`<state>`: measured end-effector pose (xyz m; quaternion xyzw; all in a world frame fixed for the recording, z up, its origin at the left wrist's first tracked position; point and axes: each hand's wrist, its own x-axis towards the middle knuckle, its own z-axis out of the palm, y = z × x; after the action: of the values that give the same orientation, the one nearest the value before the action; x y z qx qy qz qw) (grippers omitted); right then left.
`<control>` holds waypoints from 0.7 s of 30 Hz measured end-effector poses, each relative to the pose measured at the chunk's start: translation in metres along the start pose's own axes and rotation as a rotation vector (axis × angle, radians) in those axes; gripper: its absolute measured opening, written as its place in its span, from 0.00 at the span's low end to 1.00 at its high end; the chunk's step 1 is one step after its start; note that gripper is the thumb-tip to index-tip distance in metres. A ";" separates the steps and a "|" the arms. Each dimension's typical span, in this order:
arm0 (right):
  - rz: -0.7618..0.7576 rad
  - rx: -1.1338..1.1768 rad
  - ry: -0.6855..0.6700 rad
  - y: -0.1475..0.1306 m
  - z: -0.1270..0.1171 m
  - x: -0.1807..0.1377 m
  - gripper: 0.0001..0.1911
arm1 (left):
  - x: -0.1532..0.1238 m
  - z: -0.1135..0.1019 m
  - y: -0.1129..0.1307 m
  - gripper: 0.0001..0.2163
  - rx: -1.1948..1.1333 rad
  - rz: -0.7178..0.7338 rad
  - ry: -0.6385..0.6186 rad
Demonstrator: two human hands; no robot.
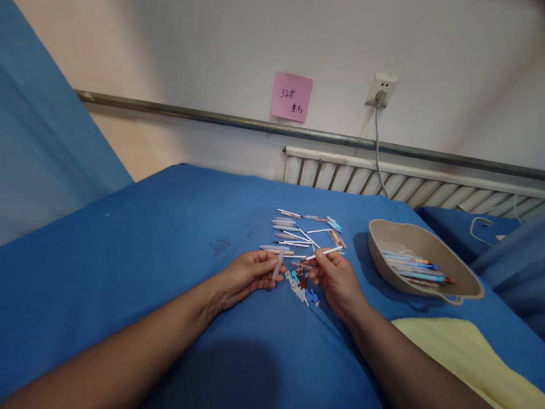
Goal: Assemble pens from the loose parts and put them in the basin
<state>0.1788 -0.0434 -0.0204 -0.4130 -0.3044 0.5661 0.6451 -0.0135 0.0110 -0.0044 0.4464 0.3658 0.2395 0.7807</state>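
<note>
Between the thumb and fingers of my left hand (pixel 251 275) is a pale pen barrel (pixel 278 267), tilted nearly upright. My right hand (pixel 338 281) pinches a thin white pen refill (pixel 326 253) with a dark reddish tip pointing left. The two held pieces are apart. Just beyond my hands lie several pale pen barrels (pixel 284 228) in a loose column, with white refills (pixel 293 243) among them. Patterned barrel pieces (pixel 336 237) lie to their right. A small heap of white, blue and brown pen parts (pixel 303 288) sits on the cloth between my hands.
A beige plastic basin (pixel 464 272) holding several assembled-looking pens (pixel 415 267) stands at the right. Blue cloth (pixel 149 255) covers the table, and a yellow cloth (pixel 464 352) lies at front right. Behind are a radiator (pixel 340 173), a metal rail (pixel 204 116) and a plugged-in cable (pixel 377 136).
</note>
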 end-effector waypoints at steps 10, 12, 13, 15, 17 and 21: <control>-0.023 -0.016 -0.004 0.002 -0.001 0.001 0.17 | -0.001 0.007 -0.006 0.12 0.206 0.100 0.001; -0.029 -0.023 -0.019 0.003 -0.002 0.002 0.17 | -0.001 0.007 -0.006 0.13 0.236 0.088 0.012; -0.031 -0.026 -0.025 0.003 -0.002 0.002 0.17 | -0.001 0.008 -0.006 0.13 0.247 0.080 0.015; -0.035 -0.035 -0.031 0.004 -0.002 0.002 0.17 | -0.001 0.009 -0.005 0.13 0.260 0.072 0.021; -0.041 -0.044 -0.040 0.005 -0.002 0.002 0.17 | -0.002 0.010 -0.004 0.13 0.266 0.072 0.023; -0.058 -0.092 -0.068 0.005 -0.001 0.001 0.17 | -0.003 0.011 -0.002 0.13 0.295 0.069 0.021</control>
<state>0.1772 -0.0424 -0.0253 -0.4138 -0.3637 0.5464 0.6308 -0.0070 0.0023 -0.0017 0.5662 0.3895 0.2144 0.6941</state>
